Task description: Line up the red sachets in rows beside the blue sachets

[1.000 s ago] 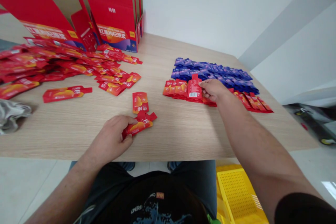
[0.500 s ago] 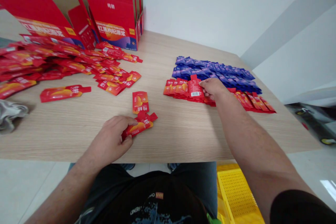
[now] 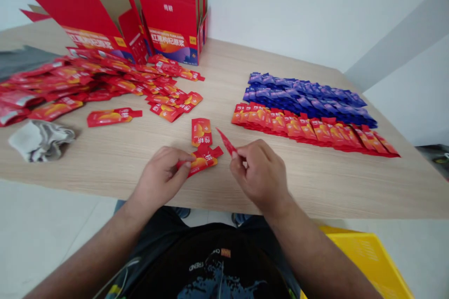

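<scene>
While left hand (image 3: 159, 178) pinches one red pouch (image 3: 202, 161), right hand (image 3: 261, 175) pinches one thin red strip (image 3: 226, 142); second pouch (image 3: 201, 132) just above.

The left hand (image 3: 161, 177) and the right hand (image 3: 260, 174) are near each other in front of the body, and each one is closed in a small pinching grip. The right fingers (image 3: 247, 149) curve down toward the thumb. The left forearm (image 3: 94, 250) and the right forearm (image 3: 312, 252) rise from the lower corners, with wrists a little bent.
</scene>
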{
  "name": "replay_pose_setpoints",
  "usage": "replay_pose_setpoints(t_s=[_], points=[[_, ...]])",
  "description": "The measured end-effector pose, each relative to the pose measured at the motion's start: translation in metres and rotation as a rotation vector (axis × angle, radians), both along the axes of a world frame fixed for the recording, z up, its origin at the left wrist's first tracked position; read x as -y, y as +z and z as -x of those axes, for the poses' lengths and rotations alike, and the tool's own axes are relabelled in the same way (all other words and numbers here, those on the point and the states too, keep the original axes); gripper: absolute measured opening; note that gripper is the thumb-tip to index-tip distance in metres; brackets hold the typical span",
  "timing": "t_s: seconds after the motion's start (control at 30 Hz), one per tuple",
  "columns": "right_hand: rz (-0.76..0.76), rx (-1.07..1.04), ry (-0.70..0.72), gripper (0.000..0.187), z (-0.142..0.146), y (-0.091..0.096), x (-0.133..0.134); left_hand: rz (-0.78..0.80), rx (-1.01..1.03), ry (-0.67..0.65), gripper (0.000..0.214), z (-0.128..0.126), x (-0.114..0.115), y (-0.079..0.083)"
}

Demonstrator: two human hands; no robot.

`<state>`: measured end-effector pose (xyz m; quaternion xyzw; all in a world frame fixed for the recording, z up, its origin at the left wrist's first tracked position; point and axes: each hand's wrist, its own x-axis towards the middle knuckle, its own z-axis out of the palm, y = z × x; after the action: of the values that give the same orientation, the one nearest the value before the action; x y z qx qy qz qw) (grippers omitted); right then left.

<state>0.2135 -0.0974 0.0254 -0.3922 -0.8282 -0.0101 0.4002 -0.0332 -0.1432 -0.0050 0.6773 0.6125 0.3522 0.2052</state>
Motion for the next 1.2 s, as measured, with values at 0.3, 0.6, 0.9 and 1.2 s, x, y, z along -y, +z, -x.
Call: replay_pose_setpoints(t_s=[0.3,0.6,0.9,1.2], points=[[-0.164,0.188,0.166,0.027,0.032,-0.020,0.017,0.222,0.497,-0.039,0.051,-0.036,0.003,0.010],[-0.127,0.226,0.246,0.020,0.037,-0.021,0.021,0.314,0.735,0.064,0.044,-0.044,0.006,0.001],[0.385,-0.012,0.271,0.009,-0.001,-0.004,0.009,0.188,0.125,-0.206,0.041,-0.019,0.014,0.017],[0.579,-0.057,0.167,0.010,-0.040,-0.001,-0.002,0.120,0.150,-0.151,0.039,-0.015,0.010,0.015]])
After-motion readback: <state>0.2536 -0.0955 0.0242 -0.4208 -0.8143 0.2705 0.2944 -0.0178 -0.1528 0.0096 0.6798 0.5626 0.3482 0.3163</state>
